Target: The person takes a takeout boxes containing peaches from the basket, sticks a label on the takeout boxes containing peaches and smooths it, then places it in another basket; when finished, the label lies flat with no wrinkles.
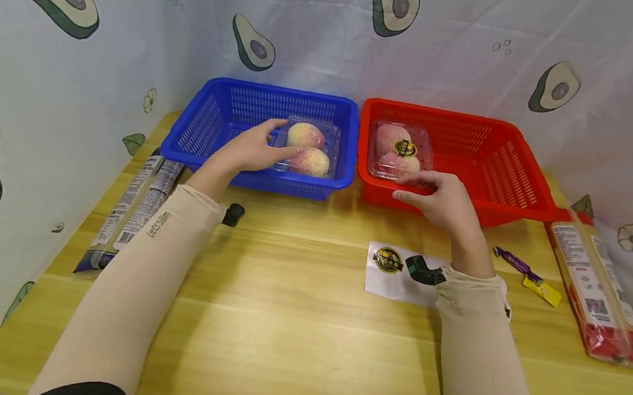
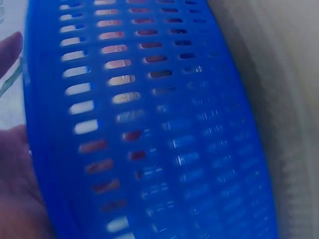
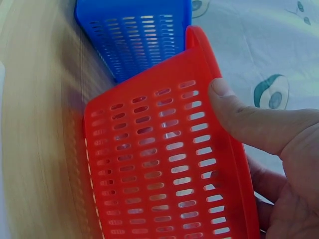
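My left hand reaches into the blue basket and rests with straight fingers on the left end of a clear plastic box holding two peaches. In the left wrist view the blue basket wall fills the frame and my palm shows at the left edge. My right hand grips the near rim of the red basket. Its thumb presses the outer wall and its fingers go over the rim. A second box of peaches with a round label lies in the red basket's left end.
The baskets stand side by side at the back of a wooden table, against an avocado-print cloth. Long noodle packets lie at the left and right edges. A white label sheet and a purple-yellow sweet lie near my right wrist.
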Motion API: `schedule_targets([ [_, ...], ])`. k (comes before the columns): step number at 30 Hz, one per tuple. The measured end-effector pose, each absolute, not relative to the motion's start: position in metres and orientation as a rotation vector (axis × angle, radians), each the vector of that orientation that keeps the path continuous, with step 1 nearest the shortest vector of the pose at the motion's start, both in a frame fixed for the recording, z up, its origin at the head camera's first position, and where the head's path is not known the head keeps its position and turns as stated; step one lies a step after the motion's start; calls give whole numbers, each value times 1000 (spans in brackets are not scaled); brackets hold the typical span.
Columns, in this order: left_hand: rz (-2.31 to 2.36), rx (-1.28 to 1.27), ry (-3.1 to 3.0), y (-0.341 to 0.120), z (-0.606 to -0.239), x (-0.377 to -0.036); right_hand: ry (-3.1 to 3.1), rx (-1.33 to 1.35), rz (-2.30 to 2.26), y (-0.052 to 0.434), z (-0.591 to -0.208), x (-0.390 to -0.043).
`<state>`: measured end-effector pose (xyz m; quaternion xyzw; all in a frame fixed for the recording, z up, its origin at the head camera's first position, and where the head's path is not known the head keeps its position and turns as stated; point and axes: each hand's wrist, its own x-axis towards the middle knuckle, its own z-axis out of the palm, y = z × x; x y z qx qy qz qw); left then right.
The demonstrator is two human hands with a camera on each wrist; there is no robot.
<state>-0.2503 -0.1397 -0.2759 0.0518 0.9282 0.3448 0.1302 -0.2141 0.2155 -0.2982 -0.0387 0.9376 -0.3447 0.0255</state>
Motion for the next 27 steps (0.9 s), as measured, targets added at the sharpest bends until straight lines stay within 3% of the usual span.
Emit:
schedule_targets([
  [13,1002,45,2471,-123,-283,-283,2912,-163,-1065,217,-299,-214],
  [27,1455,-88,2490,-116,-283,-278,2914,-178,-1077,219,-300,-214],
])
